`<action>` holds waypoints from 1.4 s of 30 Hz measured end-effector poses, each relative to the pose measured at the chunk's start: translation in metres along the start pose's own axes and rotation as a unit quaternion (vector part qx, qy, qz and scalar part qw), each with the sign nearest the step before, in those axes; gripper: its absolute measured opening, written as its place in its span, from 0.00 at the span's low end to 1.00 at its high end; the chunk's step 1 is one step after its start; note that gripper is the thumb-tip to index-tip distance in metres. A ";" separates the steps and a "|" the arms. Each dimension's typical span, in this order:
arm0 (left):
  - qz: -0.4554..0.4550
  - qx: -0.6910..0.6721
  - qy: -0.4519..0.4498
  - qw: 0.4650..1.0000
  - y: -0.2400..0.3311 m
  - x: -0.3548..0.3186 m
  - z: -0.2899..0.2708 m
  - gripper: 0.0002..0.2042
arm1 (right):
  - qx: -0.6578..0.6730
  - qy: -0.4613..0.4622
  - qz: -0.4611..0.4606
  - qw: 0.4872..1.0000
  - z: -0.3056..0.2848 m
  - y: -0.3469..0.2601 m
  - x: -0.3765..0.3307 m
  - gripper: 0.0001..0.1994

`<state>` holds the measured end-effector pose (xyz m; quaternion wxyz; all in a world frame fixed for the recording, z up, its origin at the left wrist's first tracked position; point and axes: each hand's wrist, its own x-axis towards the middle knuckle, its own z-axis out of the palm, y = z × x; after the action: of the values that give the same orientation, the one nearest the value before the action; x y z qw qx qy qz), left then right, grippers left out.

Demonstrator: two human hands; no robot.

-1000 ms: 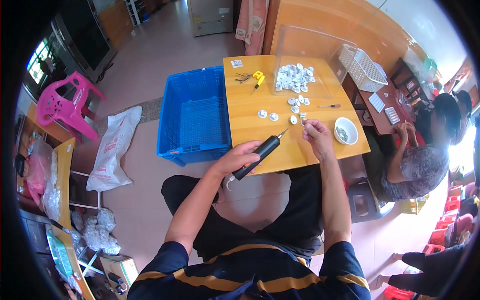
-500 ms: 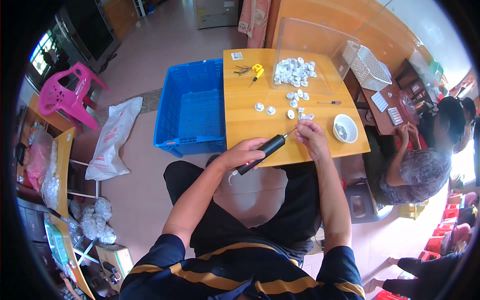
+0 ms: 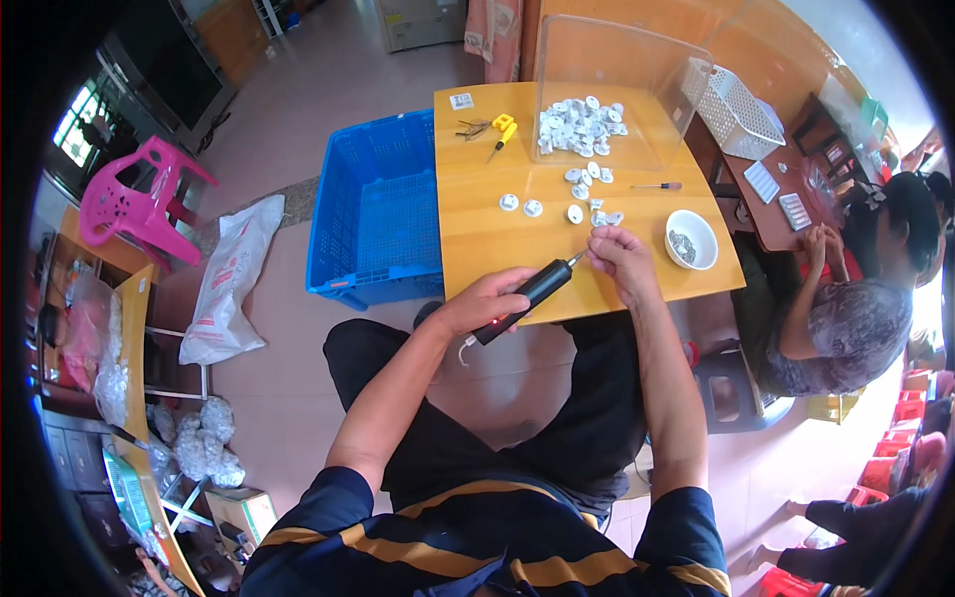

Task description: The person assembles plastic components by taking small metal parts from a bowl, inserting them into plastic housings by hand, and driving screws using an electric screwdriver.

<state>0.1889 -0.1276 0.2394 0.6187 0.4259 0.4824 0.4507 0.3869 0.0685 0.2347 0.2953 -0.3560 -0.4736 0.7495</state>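
Observation:
My left hand [image 3: 485, 302] is wrapped around a black pen-shaped electric screwdriver [image 3: 545, 287], a small red light glowing on its body and a white cord loop at its rear. Its bit points up and to the right, meeting the fingertips of my right hand [image 3: 625, 263]. Those fingers are pinched together at the bit's tip; what they hold is too small to make out. Just beyond lie several round white plastic parts [image 3: 575, 213], with two more [image 3: 532, 208] to the left. A white bowl [image 3: 708, 246] of small metal pieces stands right of my right hand.
The wooden table [image 3: 468, 219] also bears a clear plastic bin [image 3: 637, 55] with a heap of white parts, a yellow-handled screwdriver [image 3: 505, 137] and another screwdriver [image 3: 671, 186]. A blue crate [image 3: 323, 224] adjoins its left edge. At right a person [image 3: 846, 318] sits at another table.
The view has shifted slightly, so the table sits a little higher in it. My right fingers have closed in around the bit's tip; the left hand keeps its hold on the electric screwdriver.

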 end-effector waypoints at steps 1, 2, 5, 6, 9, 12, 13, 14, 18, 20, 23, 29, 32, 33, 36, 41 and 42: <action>0.004 -0.005 0.000 1.000 -0.002 0.001 -0.002 0.29 | 0.001 -0.004 0.006 1.000 0.001 0.000 0.001 0.09; 0.007 -0.011 -0.001 1.000 -0.005 0.002 -0.004 0.29 | 0.003 -0.003 0.007 1.000 0.001 0.000 0.001 0.09; -0.003 -0.040 -0.011 0.999 -0.006 0.002 -0.006 0.29 | 0.023 -0.022 0.010 0.999 -0.001 0.000 0.001 0.09; -0.004 -0.039 -0.012 0.999 -0.007 0.003 -0.007 0.29 | 0.030 -0.024 0.008 0.999 -0.001 0.000 0.001 0.09; 0.003 -0.051 -0.019 0.999 -0.009 0.002 -0.008 0.30 | 0.045 -0.027 0.008 0.999 0.001 -0.001 0.000 0.09; 0.002 -0.058 -0.020 0.998 -0.009 0.002 -0.007 0.30 | 0.059 -0.028 0.010 0.998 -0.001 0.001 0.000 0.09; 0.003 -0.061 -0.020 0.998 -0.008 0.002 -0.006 0.30 | 0.067 -0.031 0.011 0.997 0.000 0.000 0.000 0.09; 0.004 -0.063 -0.020 0.998 -0.008 0.002 -0.006 0.29 | 0.068 -0.031 0.010 0.997 0.000 0.000 0.000 0.09; 0.001 -0.059 -0.019 0.998 -0.006 0.001 -0.006 0.30 | 0.063 -0.027 0.008 0.998 0.002 -0.001 -0.002 0.09; 0.000 -0.065 -0.016 0.998 -0.007 0.001 -0.007 0.30 | 0.064 -0.028 0.007 0.998 0.001 -0.001 -0.002 0.09; 0.000 -0.060 -0.017 0.998 -0.005 0.001 -0.006 0.29 | 0.060 -0.040 0.000 0.997 -0.001 0.001 0.000 0.09; -0.002 -0.034 -0.010 0.999 0.000 -0.001 -0.002 0.26 | 0.005 -0.055 0.016 0.998 -0.003 -0.001 -0.002 0.09; 0.002 -0.027 -0.015 1.000 0.000 -0.001 -0.002 0.26 | 0.009 -0.065 0.021 0.998 -0.005 -0.001 -0.002 0.09; 0.003 -0.027 -0.015 1.000 0.000 0.000 -0.002 0.26 | -0.001 -0.075 0.027 0.997 -0.007 -0.002 -0.002 0.10; -0.002 -0.030 -0.010 1.000 -0.004 0.000 -0.005 0.27 | -0.010 -0.083 0.029 0.996 0.008 -0.002 -0.007 0.12; 0.024 -0.117 0.036 0.992 -0.012 -0.002 -0.012 0.28 | -0.006 -0.025 -0.042 0.999 0.003 -0.001 0.004 0.15; 0.028 -0.129 0.042 0.990 -0.012 -0.002 -0.012 0.28 | -0.068 0.054 -0.086 0.993 -0.004 0.000 0.008 0.16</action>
<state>0.1788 -0.1316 0.2261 0.6347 0.3363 0.4336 0.5442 0.3853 0.0768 0.2310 0.3585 -0.3733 -0.5360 0.6670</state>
